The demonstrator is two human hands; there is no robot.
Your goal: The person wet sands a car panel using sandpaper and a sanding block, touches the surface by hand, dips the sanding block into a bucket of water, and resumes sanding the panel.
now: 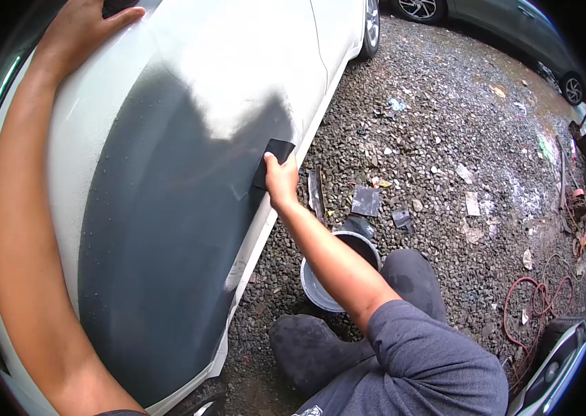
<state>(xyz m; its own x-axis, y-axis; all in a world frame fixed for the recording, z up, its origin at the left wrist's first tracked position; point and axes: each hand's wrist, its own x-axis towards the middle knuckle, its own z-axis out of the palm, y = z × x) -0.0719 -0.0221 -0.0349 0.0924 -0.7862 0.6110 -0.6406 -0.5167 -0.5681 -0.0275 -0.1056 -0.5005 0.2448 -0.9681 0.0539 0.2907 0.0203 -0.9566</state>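
My right hand (282, 182) presses a folded black sheet of sandpaper (280, 148) against the lower edge of a white car door panel (237, 41). Its thumb lies on top of the sheet. Under and beside it spreads a large dark grey patch (168, 208) with soft, uneven upper edges and water drops along its left side. My left hand (85, 31) leans on the upper part of the panel at the top left. Its thumb points out away from the palm, near a dark thing cut off by the frame; the other fingertips are out of sight.
Below my right forearm stands a bucket (313, 288) on the gravel (410, 166), close to my knees. Dark sheet scraps (365, 201) lie beside it. A red hose (514, 305) coils at the right. Another car (501, 21) is parked at the back.
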